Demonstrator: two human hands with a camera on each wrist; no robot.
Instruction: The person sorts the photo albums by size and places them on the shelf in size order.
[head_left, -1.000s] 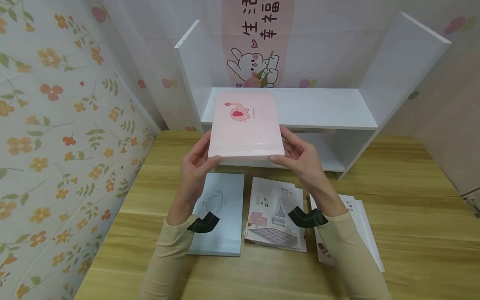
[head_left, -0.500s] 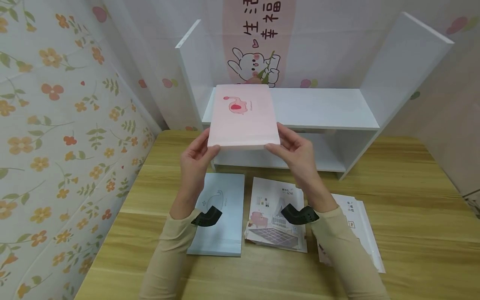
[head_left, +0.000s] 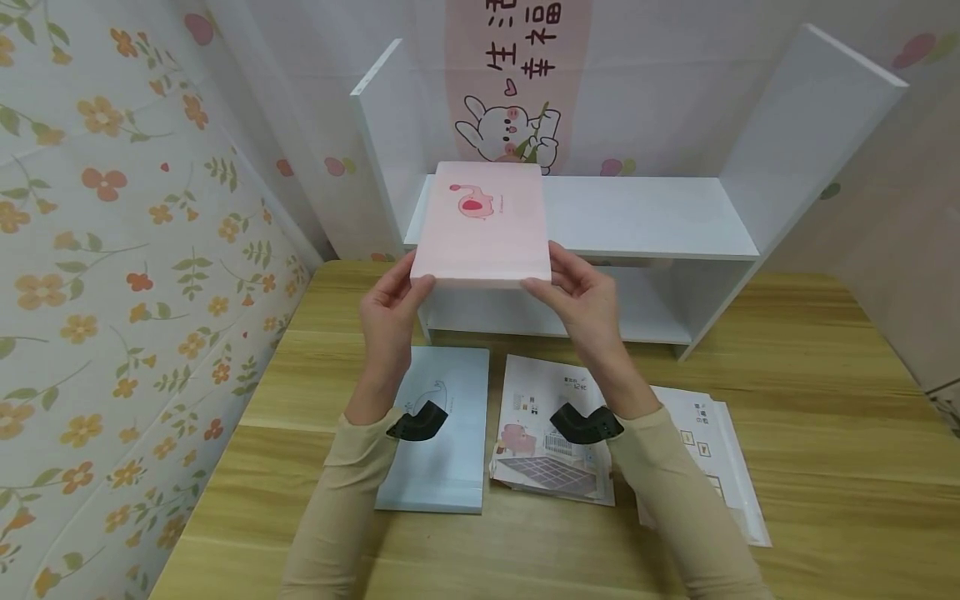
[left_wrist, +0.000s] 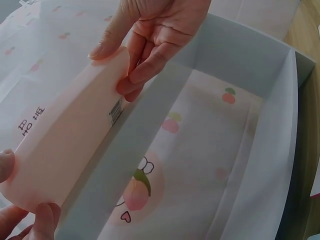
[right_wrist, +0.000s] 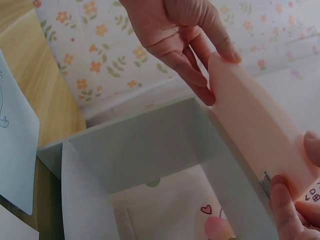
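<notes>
A thick pink notebook (head_left: 483,229) with a red elephant on its cover is held flat in the head view, over the left part of the upper shelf. My left hand (head_left: 387,317) grips its near left corner, thumb against the near edge and fingers underneath. At the near right corner my right hand (head_left: 588,312) pinches it in the same way. From the left wrist view, the notebook's pale near edge (left_wrist: 75,130) shows, with a barcode on the underside close to the right hand (left_wrist: 155,40). In the right wrist view the left hand (right_wrist: 185,45) holds the opposite end.
A white two-level shelf (head_left: 645,215) with tall side panels stands on the wooden table (head_left: 832,433). In front lie a light blue whale notebook (head_left: 442,450), a stack of printed booklets (head_left: 555,467) and white booklets (head_left: 723,450), partly behind the right sleeve. A flowered curtain (head_left: 112,275) hangs at left.
Both hands have carried the pink notebook forward over the upper shelf. The right arm has shifted left, uncovering more of the white booklets.
</notes>
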